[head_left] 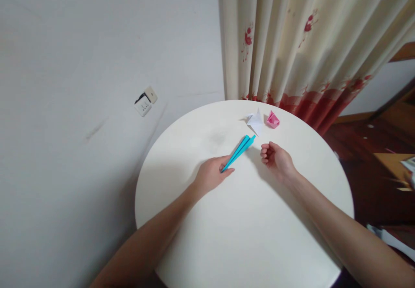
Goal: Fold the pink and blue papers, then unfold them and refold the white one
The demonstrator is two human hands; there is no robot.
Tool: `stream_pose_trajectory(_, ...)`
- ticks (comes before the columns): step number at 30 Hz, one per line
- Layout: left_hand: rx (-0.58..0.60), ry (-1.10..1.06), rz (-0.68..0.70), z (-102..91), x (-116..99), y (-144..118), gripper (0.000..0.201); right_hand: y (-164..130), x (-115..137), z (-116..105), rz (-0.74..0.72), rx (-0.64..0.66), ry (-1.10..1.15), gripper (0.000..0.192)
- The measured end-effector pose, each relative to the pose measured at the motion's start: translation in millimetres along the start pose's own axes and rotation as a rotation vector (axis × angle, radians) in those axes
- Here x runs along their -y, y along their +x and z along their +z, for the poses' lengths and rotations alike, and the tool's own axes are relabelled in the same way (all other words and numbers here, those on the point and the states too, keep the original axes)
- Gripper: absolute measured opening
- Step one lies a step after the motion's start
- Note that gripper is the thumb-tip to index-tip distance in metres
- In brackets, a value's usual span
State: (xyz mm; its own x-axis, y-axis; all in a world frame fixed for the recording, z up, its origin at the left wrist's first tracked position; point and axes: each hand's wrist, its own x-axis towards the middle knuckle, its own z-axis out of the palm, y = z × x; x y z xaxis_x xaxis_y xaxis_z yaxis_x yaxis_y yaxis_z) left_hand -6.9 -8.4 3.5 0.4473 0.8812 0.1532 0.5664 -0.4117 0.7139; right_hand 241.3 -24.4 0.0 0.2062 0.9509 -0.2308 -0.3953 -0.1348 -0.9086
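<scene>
A long, narrow folded piece of blue paper point(240, 149) lies slanted over the round white table point(246, 236), its near end pinched in my left hand point(212, 174). My right hand point(275, 158) rests just to the right of the paper's far tip, fingers loosely curled, holding nothing. Beyond the blue paper sit a white folded paper figure point(256, 121) and a small pink folded paper figure point(272, 120), side by side near the table's far edge.
A pale wall with a white socket point(145, 102) stands to the left. A cream curtain with red flowers point(308, 50) hangs behind the table. Dark wooden floor and furniture edges point(389, 162) lie to the right.
</scene>
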Motion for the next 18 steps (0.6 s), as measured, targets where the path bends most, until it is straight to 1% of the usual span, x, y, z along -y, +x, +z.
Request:
stream_pose_trajectory(2, 0.076, 0.113, 0.059, 3.9, -7, -4, 0.034, 2, 1, -1, -0.08, -0.056, -0.101, 0.029)
stream_pose_trajectory(4, 0.126, 0.178, 0.098, 7.0, -11, -6, 0.03, 2, -1, 1, -0.199, -0.069, -0.283, 0.029)
stream_pose_trajectory(6, 0.137, 0.193, 0.113, 10.4, -10, -5, 0.028, 1, -6, 5, -0.329, -0.034, -0.53, 0.026)
stream_pose_trajectory(8, 0.108, 0.184, 0.115, 14.6, -7, -4, 0.026, -3, -13, 10, -0.4, -0.008, -0.777, 0.025)
stream_pose_trajectory(10, 0.057, 0.176, 0.113, 19.5, -4, -4, 0.026, -8, -20, 15, -0.39, -0.003, -0.964, 0.025)
stream_pose_trajectory(13, 0.028, 0.187, 0.165, 26.8, -4, -5, 0.03, -16, -25, 24, -0.326, 0.002, -1.107, 0.024)
stream_pose_trajectory(15, 0.048, 0.195, 0.246, 30.0, -9, -7, 0.032, -19, -26, 28, -0.296, -0.016, -1.168, 0.023)
stream_pose_trajectory(18, 0.117, 0.206, 0.363, 31.3, -18, -10, 0.027, -19, -24, 29, -0.266, -0.047, -1.254, 0.026)
